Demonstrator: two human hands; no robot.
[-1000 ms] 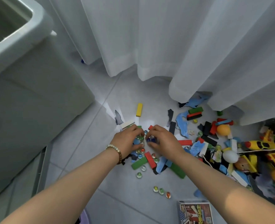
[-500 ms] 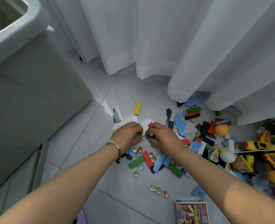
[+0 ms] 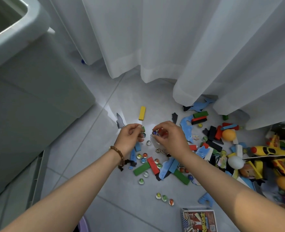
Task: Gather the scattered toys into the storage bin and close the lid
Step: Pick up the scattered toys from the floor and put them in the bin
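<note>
Glass marbles [image 3: 146, 158], coloured wooden blocks [image 3: 152, 165] and blue foam pieces [image 3: 187, 127] lie scattered on the tiled floor. My left hand [image 3: 129, 138] curls its fingers round marbles and a green block just above the floor. My right hand [image 3: 169, 137], close beside it, pinches several marbles, red and blue ones showing at its fingertips. The pale storage bin [image 3: 36, 67] stands open at the left, its rim at the top-left corner. No lid is in view.
White curtains [image 3: 180, 47] hang to the floor behind the toys. A yellow toy plane [image 3: 272, 152], orange and white balls [image 3: 235, 162] and a doll crowd the right. A printed box [image 3: 199, 221] lies at the bottom. A yellow block [image 3: 142, 113] lies apart.
Both hands have lifted slightly off the floor with marbles gathered in their fingers, uncovering a metal ring puzzle and more marbles beneath.
</note>
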